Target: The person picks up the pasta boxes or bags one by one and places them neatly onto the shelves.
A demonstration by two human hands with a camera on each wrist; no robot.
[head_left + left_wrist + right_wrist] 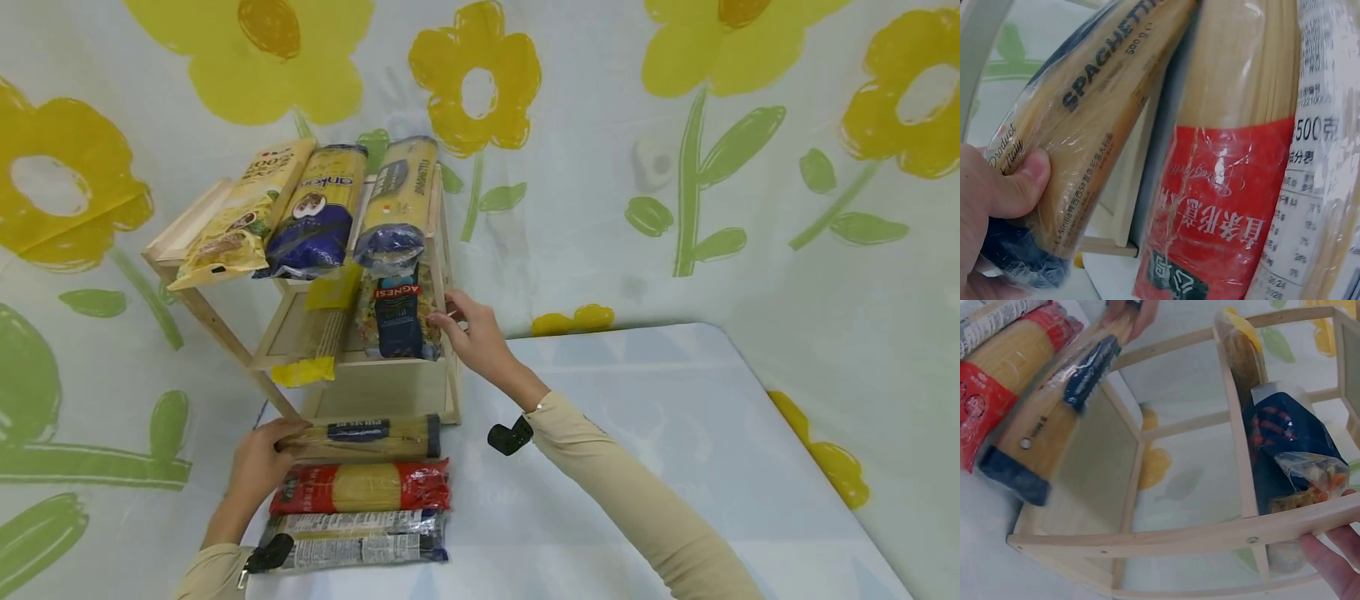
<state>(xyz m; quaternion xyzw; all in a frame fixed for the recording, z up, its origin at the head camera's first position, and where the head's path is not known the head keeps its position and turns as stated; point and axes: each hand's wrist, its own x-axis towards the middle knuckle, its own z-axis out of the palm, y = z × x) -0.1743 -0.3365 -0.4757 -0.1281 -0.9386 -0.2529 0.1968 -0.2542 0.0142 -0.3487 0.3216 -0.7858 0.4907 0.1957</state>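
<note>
My left hand (pixel 258 462) grips one end of a clear spaghetti pack (pixel 367 439) with dark blue ends, its thumb pressed on the film in the left wrist view. In the right wrist view this pack (pixel 1054 419) is held tilted beside the bottom of the wooden shelf (pixel 1166 540). My right hand (pixel 480 333) holds the shelf's right front post at the middle tier, fingers on both sides of the wood. Just left of it on that tier stands a dark blue Agnesi pasta bag (pixel 397 312), with a yellow-ended noodle pack (pixel 322 325) beside it.
On the shelf's top lie a yellow noodle bag (pixel 243 212), a blue and yellow pasta pack (pixel 318 208) and another spaghetti pack (pixel 397 200). A red spaghetti pack (pixel 363 487) and white-labelled packs (pixel 360 546) lie on the table (pixel 637 450) in front. A flowered cloth (pixel 585 208) hangs behind.
</note>
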